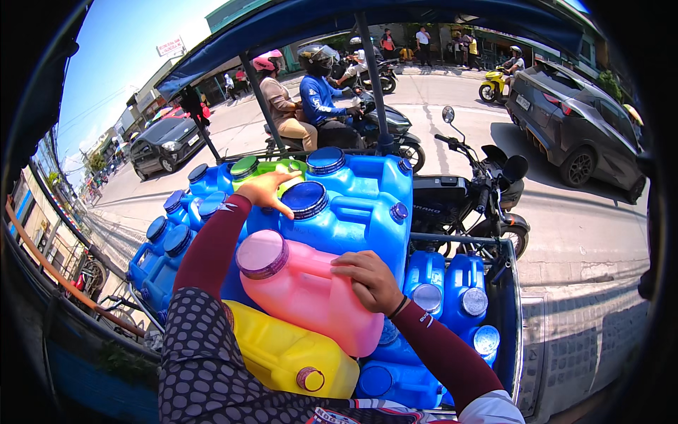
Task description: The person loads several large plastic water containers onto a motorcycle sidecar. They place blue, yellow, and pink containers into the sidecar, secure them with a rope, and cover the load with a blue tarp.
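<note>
A pink jug [318, 304] with a purple cap lies tilted on top of the load in front of me. My right hand [367, 281] has its fingers curled over the jug's handle end. My left hand [267, 191] reaches farther forward, thumb and fingers spread, beside a large blue jug [346, 230] with a dark blue cap. Just past its fingertips is a green jug [272, 168], partly hidden by that hand. Whether the left fingertips touch either jug I cannot tell. A yellow jug [289, 346] lies on its side below the pink one, nearest my body.
Several more blue jugs [424, 275] fill the cart's right side and its left [159, 265]. Metal rails [462, 242] and roof posts [374, 85] frame the load. Beyond stand a black motorcycle [438, 191], two riders on another [325, 106], and cars [572, 120].
</note>
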`<state>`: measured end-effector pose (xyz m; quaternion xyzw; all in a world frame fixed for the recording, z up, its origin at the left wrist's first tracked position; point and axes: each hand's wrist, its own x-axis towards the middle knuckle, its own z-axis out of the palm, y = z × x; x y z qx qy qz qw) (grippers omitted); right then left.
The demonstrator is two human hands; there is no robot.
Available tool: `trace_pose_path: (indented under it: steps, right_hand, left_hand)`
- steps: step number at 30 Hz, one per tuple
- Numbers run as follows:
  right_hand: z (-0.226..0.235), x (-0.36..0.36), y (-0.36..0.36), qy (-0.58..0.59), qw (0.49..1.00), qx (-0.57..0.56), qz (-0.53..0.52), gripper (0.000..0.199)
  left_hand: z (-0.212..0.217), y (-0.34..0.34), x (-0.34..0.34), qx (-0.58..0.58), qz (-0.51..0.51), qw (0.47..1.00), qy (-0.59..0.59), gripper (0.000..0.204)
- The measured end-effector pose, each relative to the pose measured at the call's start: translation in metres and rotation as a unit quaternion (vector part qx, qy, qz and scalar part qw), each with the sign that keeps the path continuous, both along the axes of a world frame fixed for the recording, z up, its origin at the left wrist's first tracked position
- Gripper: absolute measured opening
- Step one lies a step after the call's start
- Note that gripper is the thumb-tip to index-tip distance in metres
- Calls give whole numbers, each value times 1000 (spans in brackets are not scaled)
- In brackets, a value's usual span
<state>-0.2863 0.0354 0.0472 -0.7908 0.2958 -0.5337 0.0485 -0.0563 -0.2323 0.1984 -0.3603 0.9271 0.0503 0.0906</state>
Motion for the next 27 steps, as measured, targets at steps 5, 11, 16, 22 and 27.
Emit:
trace_pose_path:
  steps: [5,11,16,22,27]
  right_hand:
    - [-2,7,-1,-5,1000,4,14,39]
    - [-3,3,3,-18,1000,3,3,38]
    - [-5,8,3,-19,1000,7,7,37]
    - [-9,5,1,-24,1000,-11,0,36]
    - [-11,8,5,-27,1000,-2,-9,34]
  left_hand:
    - [-41,6,-45,85,194,977,-8,111]
    - [-91,20,-40,-170,95,975,110,89]
    - [-89,16,-37,-146,118,978,89,87]
    - [-95,19,-38,-169,104,974,114,86]
    - [-96,16,-31,-161,76,977,115,80]
